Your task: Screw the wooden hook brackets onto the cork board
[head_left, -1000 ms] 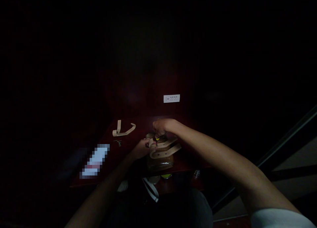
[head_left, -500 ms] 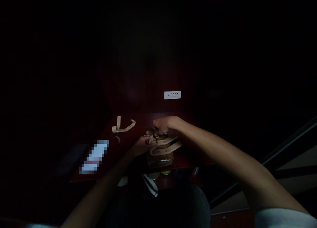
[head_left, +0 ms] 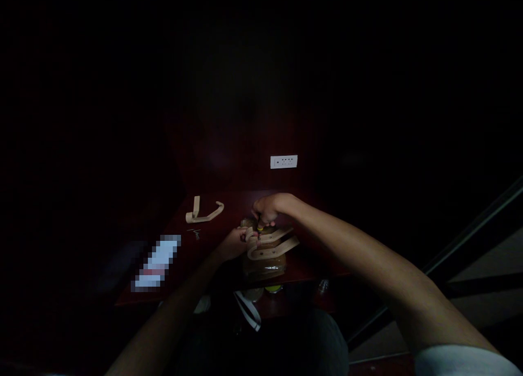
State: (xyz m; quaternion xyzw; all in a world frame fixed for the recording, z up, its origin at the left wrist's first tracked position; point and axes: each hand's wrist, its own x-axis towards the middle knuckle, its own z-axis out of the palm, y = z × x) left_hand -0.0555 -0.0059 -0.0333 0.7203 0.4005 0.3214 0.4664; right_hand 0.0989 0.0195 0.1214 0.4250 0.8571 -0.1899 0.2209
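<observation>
In the head view, a dark red table (head_left: 232, 207) met a dim wall (head_left: 229, 158) bearing a white socket plate (head_left: 284, 162). Near the front edge lay a brown plastic-wrapped package (head_left: 265, 270), two wooden hooks (head_left: 274, 253) resting across it. The left hand (head_left: 233, 244) pinched the curled end of the farther hook; the right hand (head_left: 267, 208) bent over a small yellow item (head_left: 260, 229), its grip impossible to tell. Bare tabletop separated them from a loose wooden piece (head_left: 202, 219) and thin screws (head_left: 196, 234) leftward. Pixelation hid any writing on a white object (head_left: 159, 261).
</observation>
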